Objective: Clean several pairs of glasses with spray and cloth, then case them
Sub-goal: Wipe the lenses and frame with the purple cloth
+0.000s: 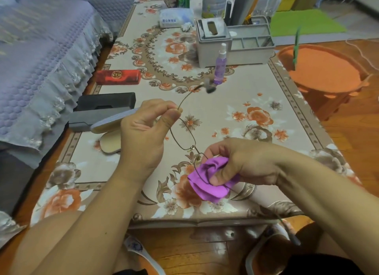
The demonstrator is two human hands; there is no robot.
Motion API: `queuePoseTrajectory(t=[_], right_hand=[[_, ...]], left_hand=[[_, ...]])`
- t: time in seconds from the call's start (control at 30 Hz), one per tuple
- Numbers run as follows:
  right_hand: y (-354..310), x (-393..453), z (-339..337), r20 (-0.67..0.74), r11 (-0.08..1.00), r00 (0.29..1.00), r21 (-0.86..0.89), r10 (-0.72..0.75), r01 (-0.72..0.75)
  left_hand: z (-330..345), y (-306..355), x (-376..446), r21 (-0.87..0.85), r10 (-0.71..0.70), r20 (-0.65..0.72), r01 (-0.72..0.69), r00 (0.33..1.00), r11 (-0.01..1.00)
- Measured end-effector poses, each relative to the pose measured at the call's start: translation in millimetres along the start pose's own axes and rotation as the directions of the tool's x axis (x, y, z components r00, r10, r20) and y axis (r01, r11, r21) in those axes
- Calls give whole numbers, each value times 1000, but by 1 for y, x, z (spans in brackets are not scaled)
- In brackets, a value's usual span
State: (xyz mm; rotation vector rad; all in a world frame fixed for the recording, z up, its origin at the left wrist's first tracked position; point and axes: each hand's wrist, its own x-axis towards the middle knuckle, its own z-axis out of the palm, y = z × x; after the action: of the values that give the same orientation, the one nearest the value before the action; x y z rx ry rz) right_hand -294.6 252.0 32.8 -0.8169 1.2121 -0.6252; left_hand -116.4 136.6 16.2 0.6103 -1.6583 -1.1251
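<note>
Thin wire-framed glasses hang in the air over the table's near half. My left hand pinches the frame at the hinge by one lens, and that temple arm sticks up and away toward the spray bottle. My right hand grips a purple cloth wrapped around the other lens. A small spray bottle of purple liquid stands upright mid-table. An open beige glasses case lies left of my left hand, partly hidden by it.
A red case, a black case and a grey case lie along the table's left edge by the sofa. A grey tissue box and organiser stands behind the bottle. An orange basin sits right of the floral-covered table.
</note>
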Motion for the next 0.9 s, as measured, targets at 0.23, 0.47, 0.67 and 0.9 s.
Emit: queuePoseTrajectory(t=[0.23, 0.47, 0.67, 0.9], right_hand=[[3, 3, 22, -192, 998, 980, 13, -54, 57], [7, 8, 20, -178, 977, 970, 105, -168, 188], [5, 6, 17, -116, 948, 972, 223, -204, 226], [3, 4, 24, -209, 922, 938, 216, -276, 320]], left_hand=[[4, -3, -1, -88, -83, 6, 84, 997, 993], [1, 0, 1, -263, -142, -30, 129, 989, 956], [3, -1, 1, -300, -170, -6, 160, 985, 940], [3, -6, 2, -384, -232, 13, 219, 973, 897]])
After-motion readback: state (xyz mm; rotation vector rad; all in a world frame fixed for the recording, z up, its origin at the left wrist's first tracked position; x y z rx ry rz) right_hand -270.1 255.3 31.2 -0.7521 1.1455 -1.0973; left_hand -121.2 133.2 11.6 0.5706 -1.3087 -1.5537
